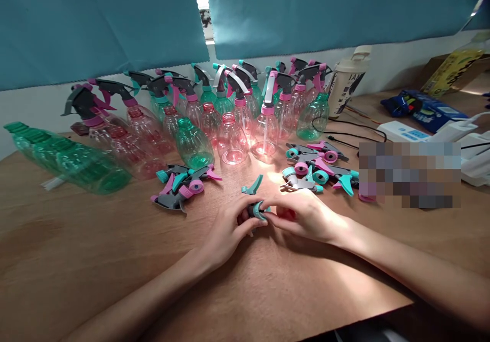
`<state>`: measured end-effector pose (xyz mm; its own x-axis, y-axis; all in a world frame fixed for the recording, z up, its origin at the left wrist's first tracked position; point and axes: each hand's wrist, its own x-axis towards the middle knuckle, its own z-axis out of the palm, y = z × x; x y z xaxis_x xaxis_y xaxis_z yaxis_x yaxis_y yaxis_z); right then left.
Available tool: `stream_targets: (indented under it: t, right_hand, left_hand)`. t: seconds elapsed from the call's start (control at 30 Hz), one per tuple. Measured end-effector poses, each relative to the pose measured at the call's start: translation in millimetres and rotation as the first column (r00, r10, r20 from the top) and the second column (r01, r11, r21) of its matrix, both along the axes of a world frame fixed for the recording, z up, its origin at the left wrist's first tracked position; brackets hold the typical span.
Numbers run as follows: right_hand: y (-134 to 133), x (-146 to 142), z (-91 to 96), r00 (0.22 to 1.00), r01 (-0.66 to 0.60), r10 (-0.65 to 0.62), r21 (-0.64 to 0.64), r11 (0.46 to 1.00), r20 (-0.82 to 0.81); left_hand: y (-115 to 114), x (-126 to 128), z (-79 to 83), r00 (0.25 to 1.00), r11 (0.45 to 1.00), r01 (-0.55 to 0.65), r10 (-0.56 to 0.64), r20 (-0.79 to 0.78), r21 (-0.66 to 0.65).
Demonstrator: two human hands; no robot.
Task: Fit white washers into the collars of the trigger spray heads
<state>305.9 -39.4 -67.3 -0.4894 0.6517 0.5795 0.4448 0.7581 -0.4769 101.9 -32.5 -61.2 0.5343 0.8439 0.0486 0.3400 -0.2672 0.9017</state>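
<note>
A grey and teal spray trigger head (259, 210) is between my two hands over the wooden table. My left hand (228, 225) is closed around its grey body, with the teal trigger sticking out beyond the fingers. The thumb and fingertips of my right hand (306, 213) pinch at the teal collar, whose open end faces right. Whether something small sits in that pinch is hidden. Loose spray heads lie in a pile (187, 186) beyond my left hand and in a larger pile (317, 166) beyond my right hand.
Clear pink and green spray bottles (229, 140) stand in rows at the back, many with heads on. Green bottles (84, 163) without heads lie at the left. A beige tumbler (349, 79), a black cable (356, 122), a power strip (401, 130) and a blue packet (432, 110) are at the right.
</note>
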Motion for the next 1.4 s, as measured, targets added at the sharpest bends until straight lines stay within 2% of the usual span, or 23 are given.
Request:
stream_targets:
  t: [0.23,0.5,0.6,0.7,0.8,0.87,0.93,1.0,1.1,1.17,1.23,1.33,1.4]
  right_hand:
    - [-3,-1,5.6,0.992,0.114,-0.114,-0.007,0.993,0.06]
    - [0,-3,8.0,1.0,-0.004,0.003,-0.146,0.989,-0.009]
    - [1,-1,15.2,0.997,0.075,-0.078,-0.189,0.979,-0.008]
    - [-4,1,23.1,0.979,0.197,-0.204,-0.282,0.939,0.002]
    - [-15,11,32.2,0.957,0.264,-0.289,-0.348,0.9,-0.023]
    - [-24,24,39.6,0.931,0.324,-0.363,-0.358,0.876,-0.047]
    - [-33,42,47.1,0.901,0.392,-0.431,-0.32,0.863,-0.057]
    - [-40,62,52.6,0.87,0.462,-0.491,-0.276,0.843,-0.04]
    - [-48,91,53.8,0.826,0.543,-0.564,-0.252,0.801,-0.015]
    - [-51,106,50.0,0.812,0.563,-0.584,-0.272,0.78,0.008]
    - [-52,117,44.6,0.827,0.549,-0.558,-0.298,0.781,0.063]
    - [-52,125,37.9,0.832,0.552,-0.54,-0.289,0.782,0.127]
    - [-48,127,35.0,0.815,0.579,-0.566,-0.229,0.783,0.125]
  left_hand:
    - [0,0,-0.6,1.0,1.0,0.002,-0.003,0.019,0.019]
    - [0,0,-1.8,0.999,0.999,-0.034,0.034,0.033,-0.003]
    - [-2,0,-3.6,0.997,0.995,-0.081,0.082,-0.015,0.056]
    - [-2,1,0.6,0.992,0.976,-0.11,0.12,-0.04,0.188]
    - [3,9,18.1,0.993,0.926,-0.079,0.105,-0.051,0.37]
    - [13,19,35.3,0.996,0.869,-0.024,0.066,-0.067,0.494]
    - [26,36,51.7,0.994,0.79,0.052,0.019,-0.11,0.611]
    - [39,55,62.7,0.979,0.726,0.175,-0.058,-0.195,0.665]
    - [50,80,65.3,0.912,0.656,0.368,-0.115,-0.395,0.659]
    - [49,88,59.7,0.858,0.663,0.456,-0.149,-0.491,0.594]
    - [42,86,51.5,0.837,0.692,0.485,-0.192,-0.512,0.534]
    - [29,71,38.5,0.84,0.759,0.457,-0.199,-0.504,0.463]
    - [22,59,30.8,0.868,0.796,0.398,-0.166,-0.468,0.456]
